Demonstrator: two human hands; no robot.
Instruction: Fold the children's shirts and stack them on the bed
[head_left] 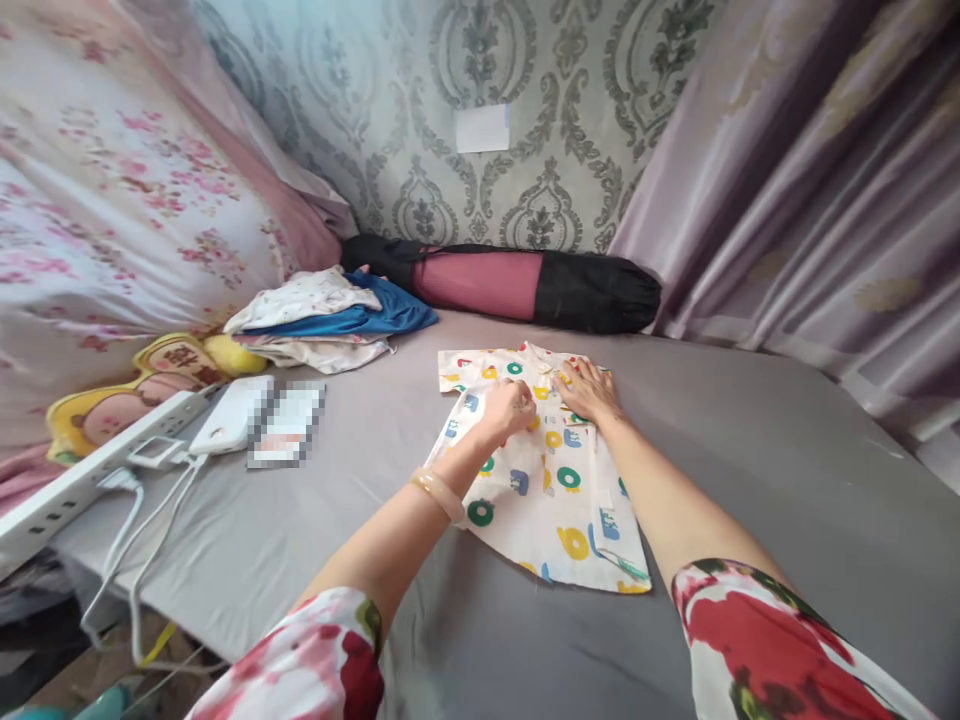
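A small white short-sleeved shirt (pixel 525 520) printed with colourful letters and shapes lies spread out, its collar pointing away from me. My left hand (pixel 510 408), with a pale bangle (pixel 437 494) on its wrist, is closed at the middle of the shirt front. Its fingertips are partly hidden, but they seem to pinch the cloth. Palm down, my right hand (pixel 589 390) lies with spread fingers on the shirt's upper right, by the collar and shoulder. The shirt's right side edge is turned over on itself below that hand.
A pile of folded clothes (pixel 337 310) sits at the back left, near a long black and pink rolled bundle (pixel 480 285) along the wall. On the left are a power strip (pixel 97 460) with cables, a white power bank (pixel 234 415), a blurred phone-like item (pixel 287 425) and plush toys (pixel 127 400).
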